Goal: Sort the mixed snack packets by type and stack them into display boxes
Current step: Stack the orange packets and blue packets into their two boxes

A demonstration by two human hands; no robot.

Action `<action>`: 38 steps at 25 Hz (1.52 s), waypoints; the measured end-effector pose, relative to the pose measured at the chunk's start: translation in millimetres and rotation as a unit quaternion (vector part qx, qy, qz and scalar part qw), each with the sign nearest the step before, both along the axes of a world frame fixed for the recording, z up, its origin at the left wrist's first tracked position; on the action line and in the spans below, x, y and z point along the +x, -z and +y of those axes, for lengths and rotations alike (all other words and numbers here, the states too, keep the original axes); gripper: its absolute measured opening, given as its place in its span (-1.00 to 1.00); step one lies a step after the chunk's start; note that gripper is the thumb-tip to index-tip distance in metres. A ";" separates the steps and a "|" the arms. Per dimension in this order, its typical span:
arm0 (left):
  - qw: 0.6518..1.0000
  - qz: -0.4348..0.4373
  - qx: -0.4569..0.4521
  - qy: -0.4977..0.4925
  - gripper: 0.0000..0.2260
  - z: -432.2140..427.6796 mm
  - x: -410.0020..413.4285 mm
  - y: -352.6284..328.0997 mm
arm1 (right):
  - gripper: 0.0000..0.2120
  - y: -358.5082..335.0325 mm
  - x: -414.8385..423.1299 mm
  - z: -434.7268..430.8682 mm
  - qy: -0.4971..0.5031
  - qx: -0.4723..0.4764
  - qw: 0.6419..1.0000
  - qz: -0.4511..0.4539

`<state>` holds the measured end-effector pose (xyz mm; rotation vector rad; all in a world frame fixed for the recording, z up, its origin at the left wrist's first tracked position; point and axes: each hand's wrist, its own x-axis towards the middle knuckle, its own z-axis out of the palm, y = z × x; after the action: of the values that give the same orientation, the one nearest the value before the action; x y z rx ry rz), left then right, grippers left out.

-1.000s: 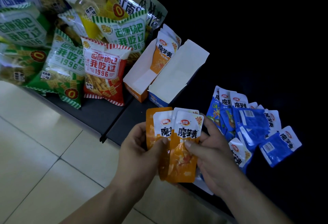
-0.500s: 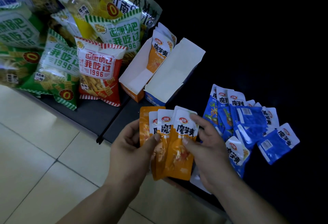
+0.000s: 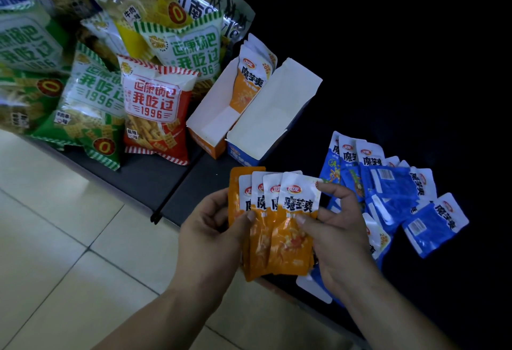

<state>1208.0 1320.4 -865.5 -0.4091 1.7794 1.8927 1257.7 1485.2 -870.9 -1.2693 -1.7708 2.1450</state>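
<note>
The left hand [image 3: 213, 230] and right hand [image 3: 338, 227] are pinching the orange packets [image 3: 288, 244] above the counter [image 3: 144, 178] edge, fanning them wider than a second ago, likely readying them for the orange display box [image 3: 206, 142].

Pale tiled floor [image 3: 55, 239] lies below a dark shelf [image 3: 144, 183]; the surroundings are dim.

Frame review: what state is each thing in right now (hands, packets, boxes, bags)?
left hand: grips the orange packet fan, thumb on front.
right hand: pinches the fan's front packet.
orange box: open, partly filled.
boxed orange packets: standing upright at the back of the orange box.
blue box: open, flap up, contents hidden.
blue packets: loose, overlapping, some face down.
large snack bags: heaped, unboxed.
</note>
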 end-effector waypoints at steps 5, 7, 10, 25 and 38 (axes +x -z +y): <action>1.000 0.002 -0.015 0.015 -0.74 6.3 -3.1 -2.0 | -0.35 1.3 3.3 -9.6 -0.108 0.027 0.993 -0.027; 1.000 -0.005 -0.003 0.018 -0.76 9.7 -5.2 -1.3 | -0.26 6.8 4.6 -12.2 -0.110 -0.033 0.993 -0.022; 0.997 -0.051 0.054 0.008 -0.78 6.7 -7.0 -3.8 | -0.21 7.5 3.5 -7.8 -0.066 -0.064 0.996 -0.007; 0.779 0.215 -0.222 0.545 -0.74 -25.8 -104.1 -30.3 | -0.45 11.4 -1.0 15.8 -0.187 0.145 0.971 -0.031; 0.775 0.463 -0.336 0.267 -0.68 -5.8 -35.0 27.4 | -0.19 11.9 7.0 4.7 -0.273 0.181 0.943 -0.063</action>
<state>1173.0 1314.6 -892.9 0.9122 2.7747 0.9934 1264.7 1489.9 -882.8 -0.9136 -2.6706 1.8364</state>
